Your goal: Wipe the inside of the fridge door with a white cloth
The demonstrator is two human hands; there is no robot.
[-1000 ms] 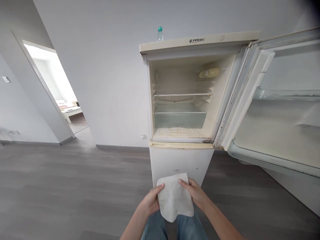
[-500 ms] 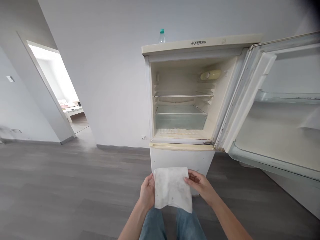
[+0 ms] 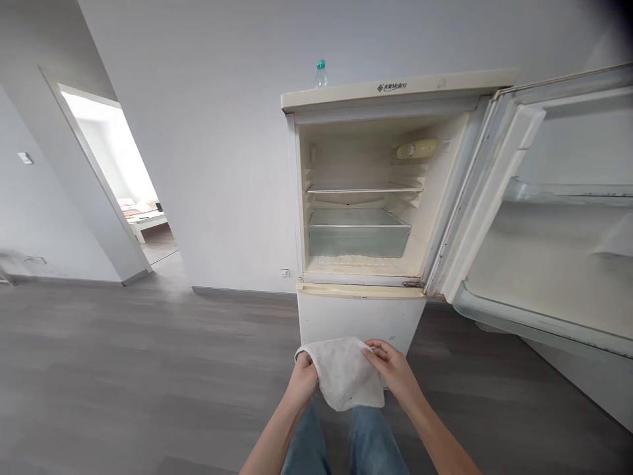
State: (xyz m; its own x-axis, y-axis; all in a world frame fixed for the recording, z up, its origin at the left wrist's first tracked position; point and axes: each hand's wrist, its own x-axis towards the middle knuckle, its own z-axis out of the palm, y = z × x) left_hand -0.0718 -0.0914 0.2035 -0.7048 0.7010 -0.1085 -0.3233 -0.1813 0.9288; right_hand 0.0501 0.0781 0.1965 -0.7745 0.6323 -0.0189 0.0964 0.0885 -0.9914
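**White cloth held in both hands before an open refrigerator**

A white cloth (image 3: 346, 373) is shown at the lower centre of the frame, held between two hands above the knees of a pair of blue jeans (image 3: 346, 442). Its left edge is gripped by the left hand (image 3: 302, 382), whose fingers are curled closed around the fabric; its upper right edge is pinched by the right hand (image 3: 393, 369) between thumb and fingertips. The cloth hangs slack, with faint specks on its surface. The step in hand is judged to be the gathering or folding of the cloth into a pad; for a next move, a firm one-handed hold and a reach upward and forward would be called for.

Directly behind the cloth, at centre frame, stands a cream refrigerator (image 3: 361, 316). Its lower door is closed, while the upper door (image 3: 544, 218) is swung wide open toward the right edge of the frame. Inside the upper compartment a wire shelf (image 3: 363, 189) and a clear drawer (image 3: 359, 234) are seen; no food is visible. A bottle with a green cap (image 3: 321, 74) stands on the top, at upper centre.

The floor (image 3: 148, 369) is of grey wood-look planks. The walls are plain and pale, and a bright doorway (image 3: 116, 171) opens at the left of the frame.
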